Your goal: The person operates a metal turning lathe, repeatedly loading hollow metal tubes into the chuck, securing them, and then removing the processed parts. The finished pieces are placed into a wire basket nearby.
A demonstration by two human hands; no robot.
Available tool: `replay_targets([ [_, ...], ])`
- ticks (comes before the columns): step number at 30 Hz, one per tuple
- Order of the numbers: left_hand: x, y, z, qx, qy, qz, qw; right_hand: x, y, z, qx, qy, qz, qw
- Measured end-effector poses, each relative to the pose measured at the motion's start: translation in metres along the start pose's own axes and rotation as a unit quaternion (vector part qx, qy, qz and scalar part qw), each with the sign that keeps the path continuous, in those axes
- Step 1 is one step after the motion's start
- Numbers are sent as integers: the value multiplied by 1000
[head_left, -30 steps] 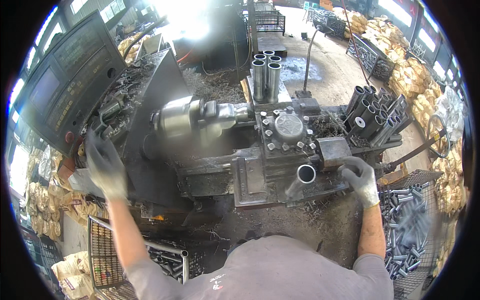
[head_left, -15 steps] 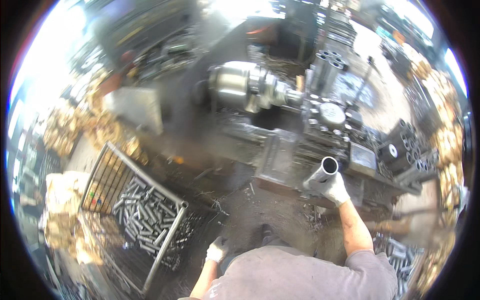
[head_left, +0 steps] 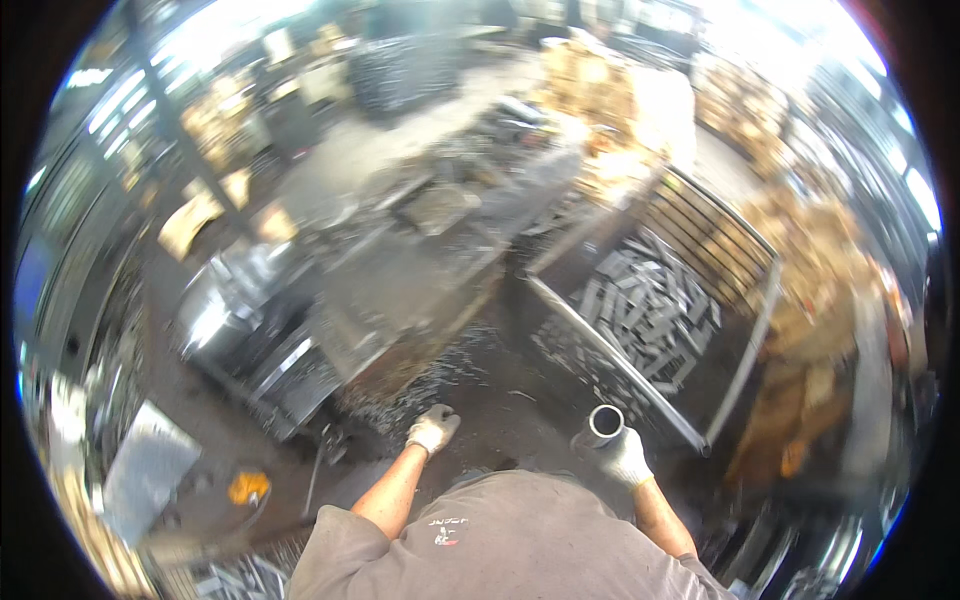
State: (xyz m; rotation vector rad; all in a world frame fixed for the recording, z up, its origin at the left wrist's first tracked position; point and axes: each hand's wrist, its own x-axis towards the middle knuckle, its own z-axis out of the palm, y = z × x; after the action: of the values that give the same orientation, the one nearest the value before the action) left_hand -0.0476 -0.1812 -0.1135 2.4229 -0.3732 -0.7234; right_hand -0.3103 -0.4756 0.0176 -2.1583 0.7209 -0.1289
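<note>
My right hand (head_left: pixel 626 460), in a white glove, is wrapped round a short, thick-walled metal tube (head_left: pixel 605 422). The tube's open round end faces up. It is held in front of my right side, just short of the near rail of a metal crate (head_left: pixel 655 401). Inside that crate lies a heap of short grey metal pieces (head_left: pixel 650 310). My left hand (head_left: pixel 433 430), also gloved, hangs in front of my left side with its fingers curled in. Nothing shows in its grip, and it touches nothing.
To my left stands a large, blurred machine (head_left: pixel 390 310) with a shiny round metal part (head_left: pixel 215 315). A pale flat panel (head_left: pixel 150 470) and a yellow object (head_left: pixel 249 488) are at lower left. Brown stacked bundles (head_left: pixel 590 90) stand beyond the crate. Metal shavings litter the floor.
The view has swung round: the crate, left of me before, is now ahead to the right, and the tube-stacked machine side is out of view. The tube has stayed in my right hand.
</note>
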Motion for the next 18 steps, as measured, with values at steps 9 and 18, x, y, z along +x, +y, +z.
replay_targets([
  [9, -165, -235, -21, -605, 607, -303, 417, 219, -233, 124, 18, -155, -419, 895],
  [18, -212, -216, -113, -49, 776, -397, 487, 348, -286, 187, -34, -313, -354, 881],
])
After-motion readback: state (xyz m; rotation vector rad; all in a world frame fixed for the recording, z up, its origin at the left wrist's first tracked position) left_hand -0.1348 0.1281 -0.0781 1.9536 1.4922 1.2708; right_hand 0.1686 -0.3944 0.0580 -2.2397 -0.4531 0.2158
